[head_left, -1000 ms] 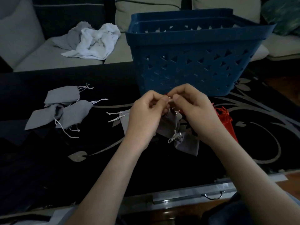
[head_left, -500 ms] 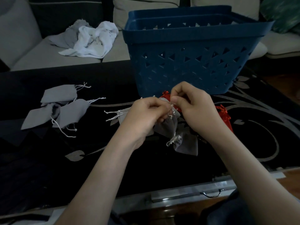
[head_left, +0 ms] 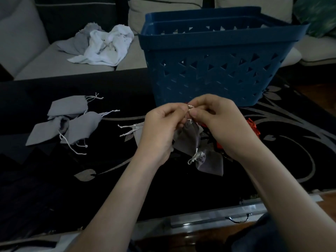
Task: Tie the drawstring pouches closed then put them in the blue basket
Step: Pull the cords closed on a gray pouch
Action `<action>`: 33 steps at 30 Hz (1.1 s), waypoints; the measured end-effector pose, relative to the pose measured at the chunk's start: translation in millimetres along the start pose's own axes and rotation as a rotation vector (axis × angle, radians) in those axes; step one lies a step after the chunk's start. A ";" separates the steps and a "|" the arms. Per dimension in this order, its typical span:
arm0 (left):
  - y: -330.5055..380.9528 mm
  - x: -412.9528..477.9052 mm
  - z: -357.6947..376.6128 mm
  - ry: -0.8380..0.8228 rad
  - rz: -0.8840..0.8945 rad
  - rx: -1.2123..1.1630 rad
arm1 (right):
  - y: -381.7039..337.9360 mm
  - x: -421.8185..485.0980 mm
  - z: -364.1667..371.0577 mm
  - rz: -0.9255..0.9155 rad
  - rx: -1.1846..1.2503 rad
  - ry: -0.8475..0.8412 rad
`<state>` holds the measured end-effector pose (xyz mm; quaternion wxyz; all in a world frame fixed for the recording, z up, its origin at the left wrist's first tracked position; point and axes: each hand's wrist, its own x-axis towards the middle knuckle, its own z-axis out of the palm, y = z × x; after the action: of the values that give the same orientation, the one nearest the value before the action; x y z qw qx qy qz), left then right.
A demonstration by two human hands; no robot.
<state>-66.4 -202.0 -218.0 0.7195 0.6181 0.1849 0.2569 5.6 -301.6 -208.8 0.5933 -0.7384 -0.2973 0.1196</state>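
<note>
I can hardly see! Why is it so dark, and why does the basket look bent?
Head view: dim light, so the black table swallows detail; the white drawstring between left hand and right hand stands out; the wide-angle lens bows the rim of the blue basket.

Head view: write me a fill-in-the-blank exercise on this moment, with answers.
The left hand and right hand both pinch the white drawstring of a ____ pouch.
The basket behind the hands is ____.
A red pouch shows beside the ____ hand.
Answers: grey; blue; right.
</note>
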 end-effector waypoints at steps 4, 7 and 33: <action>-1.6 -0.2 0.9 0.028 0.010 -0.008 | 1.6 0.0 2.9 0.008 -0.055 0.045; -3.7 -0.4 3.7 0.062 0.001 -0.015 | 1.4 -2.3 7.8 -0.005 -0.164 0.108; -5.6 4.4 -10.0 -0.072 0.143 0.235 | -1.8 -2.2 -3.3 0.253 0.201 -0.073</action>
<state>-68.0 -192.0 -225.0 0.6282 0.7186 0.1432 0.2618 5.1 -305.4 -206.7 0.6331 -0.7020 -0.2101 0.2493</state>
